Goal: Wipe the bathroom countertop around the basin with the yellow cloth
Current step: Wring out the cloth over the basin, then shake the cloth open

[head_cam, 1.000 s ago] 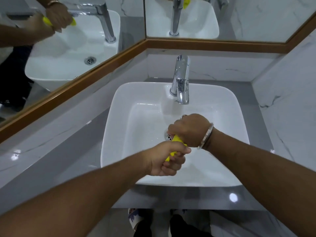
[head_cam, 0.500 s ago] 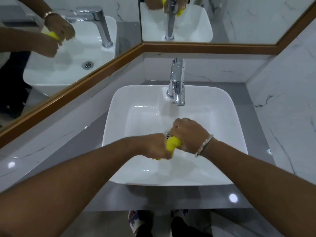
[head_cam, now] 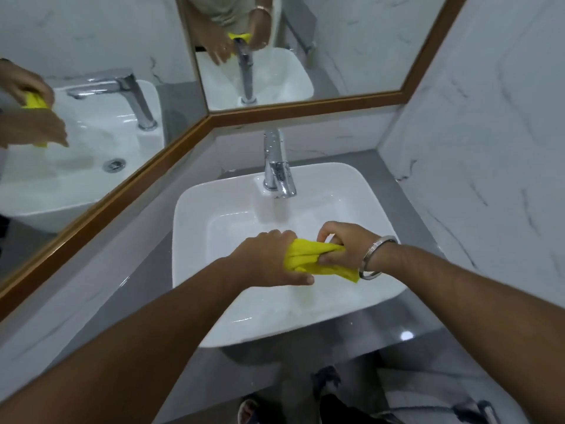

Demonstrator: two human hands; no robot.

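Both my hands hold the yellow cloth [head_cam: 308, 260] above the white basin [head_cam: 214, 206]. My left hand [head_cam: 269, 258] grips its left end, and my right hand [head_cam: 342, 244], with a metal bangle on the wrist, pinches the bunched right part. The cloth is stretched between them in loose folds, one corner hanging below my right wrist. The grey countertop [head_cam: 146, 289] runs around the basin on both sides and in front.
A chrome tap [head_cam: 276, 166] stands at the back of the basin. Wood-framed mirrors [head_cam: 91, 209] line the left and back walls, a marble wall [head_cam: 489, 148] closes the right. My feet show below the counter's front edge.
The hands were close together, twisting the tightly wrung cloth. Now they have pulled apart and the cloth is opened out between them. The view has tilted and shifted.
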